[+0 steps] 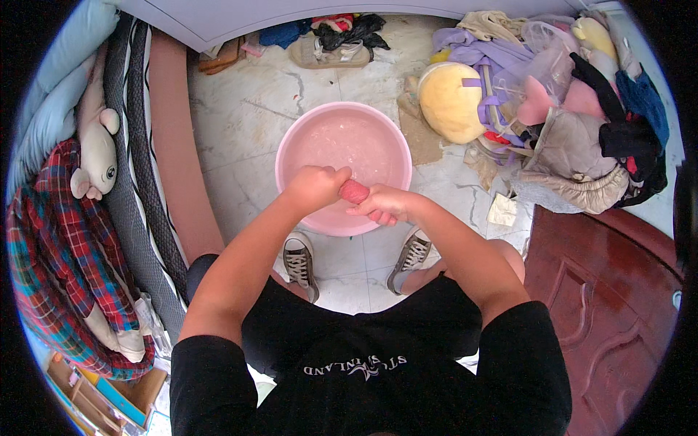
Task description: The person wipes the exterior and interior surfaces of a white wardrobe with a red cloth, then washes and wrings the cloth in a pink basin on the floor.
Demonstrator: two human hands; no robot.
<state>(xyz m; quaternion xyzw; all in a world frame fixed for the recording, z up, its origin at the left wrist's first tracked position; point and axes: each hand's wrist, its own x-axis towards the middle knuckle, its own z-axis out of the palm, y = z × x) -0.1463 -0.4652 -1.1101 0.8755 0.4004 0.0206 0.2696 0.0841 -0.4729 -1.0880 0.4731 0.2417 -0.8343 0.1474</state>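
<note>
Both my hands grip a twisted pink cloth (354,191) over the near part of a pink plastic basin (282,147). My left hand (316,188) is closed in a fist around one end, knuckles up. Around the other end, my right hand (381,204) is wrapped with its fingers curled. Between the fists a short, tight bulge of the cloth shows; the rest is hidden in my hands. Shallow clear water (346,139) lies in the basin, with small glints on its surface. The basin stands on the marble-patterned tile floor (240,131), just beyond my sneakers (299,261).
A heap of clothes (581,147) and a yellow plush toy (450,102) lie on the right, above a dark red panelled wooden door (605,305). A mattress (147,163) with a plaid garment (71,261) borders the left. Slippers (330,53) lie beneath the white furniture (327,11).
</note>
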